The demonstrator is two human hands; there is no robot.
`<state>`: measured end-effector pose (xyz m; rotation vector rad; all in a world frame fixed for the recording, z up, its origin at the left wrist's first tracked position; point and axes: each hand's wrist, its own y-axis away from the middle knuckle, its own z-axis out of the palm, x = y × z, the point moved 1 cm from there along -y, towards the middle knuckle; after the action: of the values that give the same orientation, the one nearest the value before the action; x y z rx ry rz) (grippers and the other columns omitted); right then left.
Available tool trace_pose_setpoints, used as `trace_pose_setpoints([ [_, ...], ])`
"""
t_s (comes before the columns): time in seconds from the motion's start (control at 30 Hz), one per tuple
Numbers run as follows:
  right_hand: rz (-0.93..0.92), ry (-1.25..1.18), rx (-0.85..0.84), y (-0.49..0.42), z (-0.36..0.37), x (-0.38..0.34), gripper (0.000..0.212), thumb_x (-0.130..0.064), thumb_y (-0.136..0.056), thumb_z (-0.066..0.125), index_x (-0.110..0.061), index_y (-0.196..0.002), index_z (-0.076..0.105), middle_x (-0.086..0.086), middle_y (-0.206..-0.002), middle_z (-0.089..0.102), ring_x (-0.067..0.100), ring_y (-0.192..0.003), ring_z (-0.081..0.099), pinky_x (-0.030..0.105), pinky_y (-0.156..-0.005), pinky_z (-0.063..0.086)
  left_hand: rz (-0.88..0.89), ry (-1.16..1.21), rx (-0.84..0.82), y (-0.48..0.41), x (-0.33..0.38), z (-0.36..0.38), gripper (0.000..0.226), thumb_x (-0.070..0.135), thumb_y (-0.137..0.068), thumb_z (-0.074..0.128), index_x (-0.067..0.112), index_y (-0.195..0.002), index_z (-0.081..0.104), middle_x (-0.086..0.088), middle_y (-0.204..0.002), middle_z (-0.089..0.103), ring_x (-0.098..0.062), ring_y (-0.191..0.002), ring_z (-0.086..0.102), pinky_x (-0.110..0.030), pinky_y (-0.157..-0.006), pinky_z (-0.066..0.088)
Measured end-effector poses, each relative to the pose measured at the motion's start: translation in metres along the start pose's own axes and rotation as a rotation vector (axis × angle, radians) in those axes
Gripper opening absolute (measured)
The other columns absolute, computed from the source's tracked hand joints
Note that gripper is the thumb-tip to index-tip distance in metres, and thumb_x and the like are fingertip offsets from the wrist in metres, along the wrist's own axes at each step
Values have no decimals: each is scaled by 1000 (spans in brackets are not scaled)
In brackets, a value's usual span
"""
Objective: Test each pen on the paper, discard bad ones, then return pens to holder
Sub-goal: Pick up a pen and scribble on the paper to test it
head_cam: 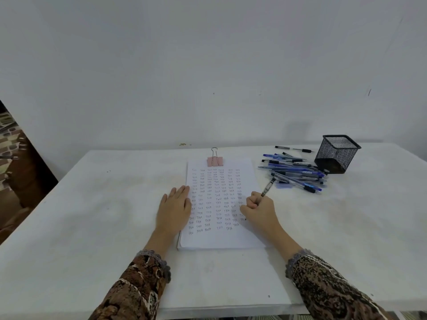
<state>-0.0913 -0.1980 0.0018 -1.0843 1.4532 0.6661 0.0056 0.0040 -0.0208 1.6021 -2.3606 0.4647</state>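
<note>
Many "Test" words fill the paper (219, 239); right fingers (252, 202) grip a pen (268, 187), left fingers (182, 192) flat.

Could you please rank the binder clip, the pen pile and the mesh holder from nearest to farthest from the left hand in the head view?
1. binder clip, at the top edge of the paper, up-right of the left hand.
2. pen pile, right of the paper.
3. mesh holder, far right, behind the pile.

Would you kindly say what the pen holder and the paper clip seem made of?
The pen holder: black metal mesh, likely, matte; the weave lets light through. The clip: pink painted body, probably metal, with shiny wire handles.
</note>
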Motion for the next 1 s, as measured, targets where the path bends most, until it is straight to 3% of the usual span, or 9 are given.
trace_pose_setpoints([
  [0.17,8,-32,2,2,1,0,49,18,-70,48,-19,-52,21,-6,-60,22,5,-52,20,9,-55,25,-2,-13,1,0,1,0,47,23,-99,23,18,-146,20,3,-153,20,-17,-142,12,-35,-116,6],
  [0.4,14,-70,55,4,-2,2,52,18,-71,49,-20,-51,21,-7,-57,22,6,-51,21,9,-59,28,-4,-15,-7,1,0,0,47,24,-99,22,19,-146,20,3,-153,20,-16,-143,11,-34,-116,5],
  [0.5,135,-367,94,3,-12,2,51,15,-78,51,-20,-54,22,1,-58,17,6,-43,18,14,-46,24,-6,-23,-5,1,2,0,47,24,-99,22,18,-146,19,3,-154,19,-17,-143,11,-35,-116,6],
  [0.6,301,-670,96,1,-19,2,49,-15,-96,44,-17,-50,28,4,-56,24,7,-36,16,18,-36,13,-5,-45,0,1,3,-1,47,24,-99,22,18,-146,19,2,-154,19,-18,-143,12,-35,-116,6],
  [0.67,359,-688,99,-1,-19,-1,51,-35,-100,35,-15,-53,33,2,-52,34,8,-34,19,19,-36,14,-5,-52,2,2,4,-1,47,24,-99,22,18,-146,19,3,-154,19,-17,-142,12,-35,-116,7],
  [0.8,417,-723,97,-6,-15,-7,42,-52,-97,28,-15,-84,41,-1,-41,37,10,-31,23,20,-38,16,-2,-58,3,1,3,0,48,24,-99,21,19,-146,19,3,-154,19,-16,-142,11,-34,-116,7],
  [0.87,418,-806,151,-6,-14,-6,37,-49,-98,29,-15,-90,42,-1,-41,38,11,-32,26,21,-38,17,-4,-49,2,1,3,0,48,25,-99,21,19,-146,18,4,-154,19,-15,-142,11,-34,-116,6],
  [0.93,412,-976,208,-5,-11,-3,28,-35,-100,33,-12,-89,46,0,-49,44,13,-41,38,22,-43,31,-9,-41,1,0,2,1,48,25,-99,21,20,-146,18,4,-154,18,-15,-143,10,-34,-117,6],
  [1.0,425,-1175,248,-4,-8,-1,22,-22,-100,37,-10,-87,51,2,-63,50,17,-58,49,28,-61,43,-13,-41,0,0,2,1,48,25,-99,21,20,-146,18,5,-154,18,-15,-143,10,-34,-117,6],
])
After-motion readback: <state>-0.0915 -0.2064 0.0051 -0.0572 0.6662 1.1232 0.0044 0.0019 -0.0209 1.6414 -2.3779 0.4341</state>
